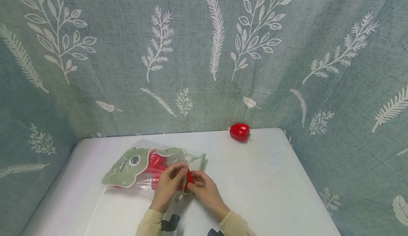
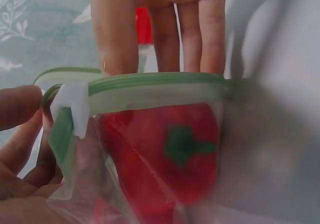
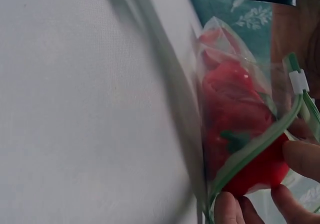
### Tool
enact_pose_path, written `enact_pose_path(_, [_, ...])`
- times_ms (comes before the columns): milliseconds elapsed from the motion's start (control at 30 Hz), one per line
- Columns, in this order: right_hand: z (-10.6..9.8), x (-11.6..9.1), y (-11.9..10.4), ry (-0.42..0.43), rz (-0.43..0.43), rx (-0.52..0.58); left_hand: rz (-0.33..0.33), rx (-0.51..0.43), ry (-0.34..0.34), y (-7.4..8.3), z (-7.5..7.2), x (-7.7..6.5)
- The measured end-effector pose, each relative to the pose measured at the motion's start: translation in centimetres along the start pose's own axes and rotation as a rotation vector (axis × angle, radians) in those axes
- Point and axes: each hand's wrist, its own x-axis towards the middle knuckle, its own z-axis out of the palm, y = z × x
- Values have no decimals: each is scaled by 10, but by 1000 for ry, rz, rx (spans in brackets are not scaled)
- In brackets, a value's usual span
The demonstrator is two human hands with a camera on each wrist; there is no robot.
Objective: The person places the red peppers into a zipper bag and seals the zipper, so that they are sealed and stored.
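Observation:
A clear zip bag (image 1: 122, 168) with a green cartoon print lies on its side on the white table, several red bell peppers inside it. My left hand (image 1: 167, 184) pinches the edge of its green-rimmed mouth, thumb close to the white slider (image 2: 72, 107). At the open mouth my right hand (image 1: 207, 191) holds a red bell pepper (image 3: 265, 169), thumb and fingertips against it; part of it is behind the green zip strip (image 3: 250, 151). Through the plastic in the left wrist view shows a pepper with a green stem (image 2: 185, 145).
Another red bell pepper (image 1: 239, 132) lies by itself at the back edge of the white table (image 1: 261, 179), right of the bag. A green leaf-patterned curtain (image 1: 197, 59) hangs behind the table and along its sides. Dark straps (image 1: 170, 223) sit at the cuffs of the cream sleeves.

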Motion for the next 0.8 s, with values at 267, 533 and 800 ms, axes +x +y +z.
enact_pose_path(267, [9, 3, 0, -6, -30, -14, 27, 28, 9, 3, 2, -4])
enact_pose_path(533, [9, 3, 4, -65, -112, -5, 14, 4, 1, 6, 2, -4])
enact_pose_path(800, [11, 1, 5, -124, -138, -21, -3, -1, -3, 4, 4, -3])
